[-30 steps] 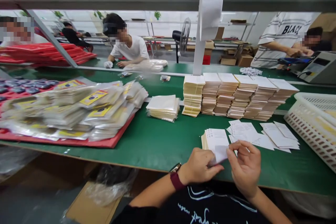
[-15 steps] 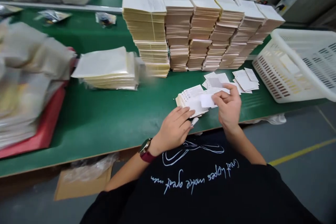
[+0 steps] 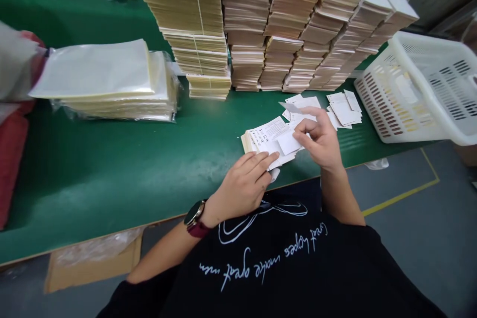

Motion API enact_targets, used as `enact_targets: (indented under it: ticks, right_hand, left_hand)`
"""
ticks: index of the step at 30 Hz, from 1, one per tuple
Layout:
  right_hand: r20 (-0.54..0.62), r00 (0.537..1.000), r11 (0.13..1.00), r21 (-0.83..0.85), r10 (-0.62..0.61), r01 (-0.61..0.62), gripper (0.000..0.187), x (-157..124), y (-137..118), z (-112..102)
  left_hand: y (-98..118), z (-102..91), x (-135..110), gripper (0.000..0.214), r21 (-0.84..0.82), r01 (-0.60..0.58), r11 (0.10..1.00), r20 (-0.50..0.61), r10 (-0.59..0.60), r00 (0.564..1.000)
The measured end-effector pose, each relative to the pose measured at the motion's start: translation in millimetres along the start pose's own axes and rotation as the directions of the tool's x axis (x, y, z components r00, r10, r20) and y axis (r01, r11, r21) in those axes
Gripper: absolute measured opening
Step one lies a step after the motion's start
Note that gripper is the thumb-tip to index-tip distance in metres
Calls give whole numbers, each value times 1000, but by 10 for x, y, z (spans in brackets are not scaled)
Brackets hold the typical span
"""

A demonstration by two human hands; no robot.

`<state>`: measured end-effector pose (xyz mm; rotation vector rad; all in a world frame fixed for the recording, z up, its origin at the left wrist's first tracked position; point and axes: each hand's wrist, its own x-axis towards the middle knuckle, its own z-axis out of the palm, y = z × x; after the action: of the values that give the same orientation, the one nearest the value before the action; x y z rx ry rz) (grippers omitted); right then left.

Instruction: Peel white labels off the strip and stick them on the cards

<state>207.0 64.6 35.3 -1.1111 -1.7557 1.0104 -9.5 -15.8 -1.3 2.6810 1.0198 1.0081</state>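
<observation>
Right now the green desk (image 3: 112, 169) carries tall paper stacks (image 3: 253, 25), with a white plastic basket (image 3: 410, 94) to their right. Just in front of the stacks, the open left hand (image 3: 242, 189) presses a printed sheaf (image 3: 264, 139), long axis slanting toward the basket, while the right hand (image 3: 320, 139) pinches a small white slip (image 3: 288, 142).

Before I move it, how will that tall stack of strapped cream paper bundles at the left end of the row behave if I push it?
The tall stack of cream paper bundles would probably tip if pushed high, since its bundles sit unevenly offset. Each bundle looks strapped, so it should hold together, but the bundles could likely slide off one another.
</observation>
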Motion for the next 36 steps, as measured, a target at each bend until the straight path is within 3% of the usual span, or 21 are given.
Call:
enact_targets:
  ticks: [7,18,25,30,33,36]
  right_hand:
    - [152,988,993,-117,0,19,43,52,-120,-67]
    - [172,985,991,-130,14,9,43,57,-79,19]
    - [150,989,989,-147,8,14,43,53,-34,8]
    - [145,989,935,-349,-5,56,43,21,-91,74]
    - [57,998,867,-497,-10,37,45,17,-99,104]
    - [-53,998,879,-475,15,-38,53,10,-59,112]
  left_hand:
    - [-21,38,-17,12,5,-11,1000,-6,11,1000]
    - [-21,36,-8,11,-33,4,999,-8,-4,1000]
    - [-18,24,14,11,-45,6,999,-21,-7,1000]
    - [-4,22,43,7,-33,28,999,2,-28,1000]
    - [5,29,67,9,-9,39,999,39,-39,998]
    - [-1,36,85,10,-13,49,999,45,-48,998]
